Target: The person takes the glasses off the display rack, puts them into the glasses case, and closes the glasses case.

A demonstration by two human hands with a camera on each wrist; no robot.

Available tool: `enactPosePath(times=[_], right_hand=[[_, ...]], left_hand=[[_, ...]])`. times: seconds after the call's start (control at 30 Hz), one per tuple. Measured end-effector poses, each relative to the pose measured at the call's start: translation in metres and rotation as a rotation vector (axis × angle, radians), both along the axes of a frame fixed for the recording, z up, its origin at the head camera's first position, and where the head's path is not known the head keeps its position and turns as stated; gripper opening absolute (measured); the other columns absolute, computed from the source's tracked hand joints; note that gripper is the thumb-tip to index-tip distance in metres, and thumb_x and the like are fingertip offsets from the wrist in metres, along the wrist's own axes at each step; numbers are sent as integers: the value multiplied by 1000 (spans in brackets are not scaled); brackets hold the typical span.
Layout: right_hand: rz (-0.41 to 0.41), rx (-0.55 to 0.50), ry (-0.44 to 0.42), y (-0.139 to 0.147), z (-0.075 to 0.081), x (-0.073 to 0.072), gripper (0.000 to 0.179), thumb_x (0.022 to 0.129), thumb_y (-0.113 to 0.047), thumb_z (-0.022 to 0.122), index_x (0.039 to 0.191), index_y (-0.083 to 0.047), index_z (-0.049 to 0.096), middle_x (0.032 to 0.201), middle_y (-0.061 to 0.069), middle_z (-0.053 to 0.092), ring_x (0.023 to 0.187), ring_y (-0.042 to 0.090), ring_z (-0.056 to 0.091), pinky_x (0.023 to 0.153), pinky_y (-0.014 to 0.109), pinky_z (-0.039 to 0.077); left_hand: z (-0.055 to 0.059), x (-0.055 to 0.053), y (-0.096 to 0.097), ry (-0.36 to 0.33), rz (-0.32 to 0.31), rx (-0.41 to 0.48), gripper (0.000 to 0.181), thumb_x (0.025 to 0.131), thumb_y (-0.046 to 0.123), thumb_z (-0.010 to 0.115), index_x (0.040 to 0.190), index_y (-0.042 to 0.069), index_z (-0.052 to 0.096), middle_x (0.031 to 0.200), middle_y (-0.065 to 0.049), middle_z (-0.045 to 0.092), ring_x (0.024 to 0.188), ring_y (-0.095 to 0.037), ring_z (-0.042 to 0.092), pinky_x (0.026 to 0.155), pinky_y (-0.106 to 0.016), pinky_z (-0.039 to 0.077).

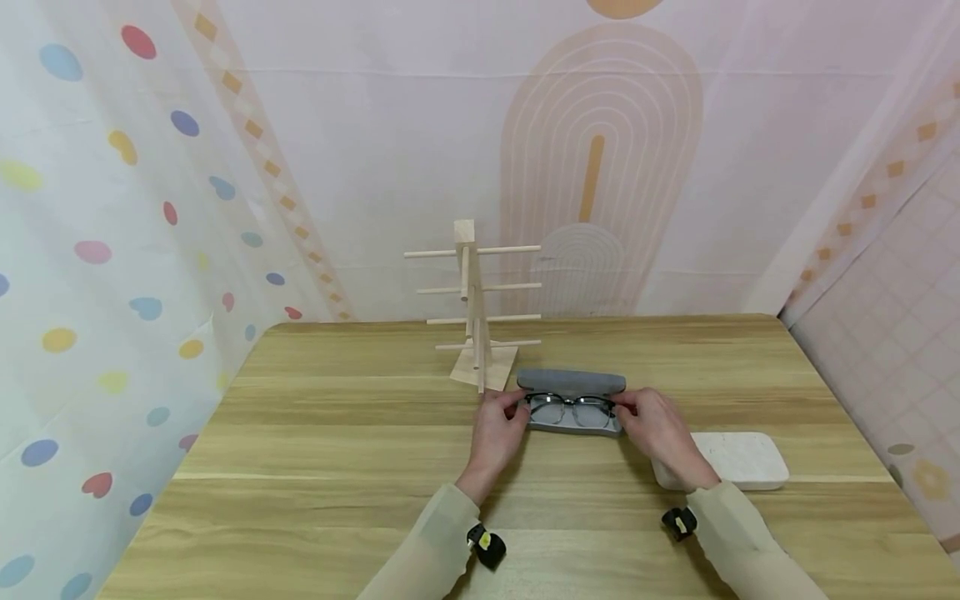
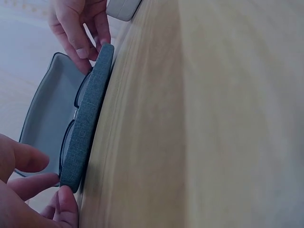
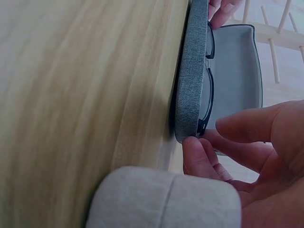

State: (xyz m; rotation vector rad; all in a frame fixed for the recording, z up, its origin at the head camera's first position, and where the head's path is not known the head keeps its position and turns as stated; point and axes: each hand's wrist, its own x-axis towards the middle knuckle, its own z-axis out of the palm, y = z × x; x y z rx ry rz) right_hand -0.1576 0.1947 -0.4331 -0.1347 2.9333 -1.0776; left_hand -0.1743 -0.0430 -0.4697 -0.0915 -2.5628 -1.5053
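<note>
Black-rimmed eyeglasses (image 1: 568, 410) lie in an open grey glasses case (image 1: 573, 432) on the table. The case's lid (image 1: 572, 381) stands raised at the back. My left hand (image 1: 498, 429) holds the glasses' left end, its fingers also around that end of the case. At the opposite end my right hand (image 1: 658, 427) grips the right corner of the frame. Close up in the right wrist view, one fingertip (image 3: 205, 136) is right at the hinge and a lower finger touches the case end. The glasses' lower half is hidden behind the case's front wall.
A white, rounded case (image 1: 738, 460) lies beside my right forearm, partly covered by it. Behind my left hand stands a wooden rack (image 1: 474, 300) with several thin pegs sticking out sideways and forward. A patterned curtain (image 1: 375, 158) hangs at the table's back edge.
</note>
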Motion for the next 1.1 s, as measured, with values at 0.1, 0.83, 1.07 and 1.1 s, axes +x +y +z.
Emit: enactPosePath(times=[0.1,0.83,1.07,1.1], right_hand=[[6,-1,-1,1,1,0,29,98,-2,55,120,5,74,75,2,59,61,16,46,56,30,38],[-153,-247,18,11,15,8,53,110,-33,46,148,3,48,142,27,57,126,42,59,100,53,52],[-92,-244,-99,5,15,3,65,110,-48,42,154,0,42,148,28,52,113,36,65,99,52,50],[-89,-242,-108,5,14,2,64,110,-48,41,154,-1,43,148,28,52,116,36,64,100,53,50]], left_hand=[[1,0,0,-13,-4,-7,26,91,4,68,115,-3,77,92,-8,62,80,-15,52,69,-30,45],[8,4,3,-86,-26,257,56,103,24,61,150,-3,46,138,-26,58,126,-39,58,106,-52,49],[13,-5,8,-98,-35,263,56,108,40,51,150,2,51,140,-22,61,128,-35,59,106,-52,48],[13,-6,8,-99,-33,262,56,108,41,50,149,3,52,139,-20,62,128,-35,59,106,-52,48]])
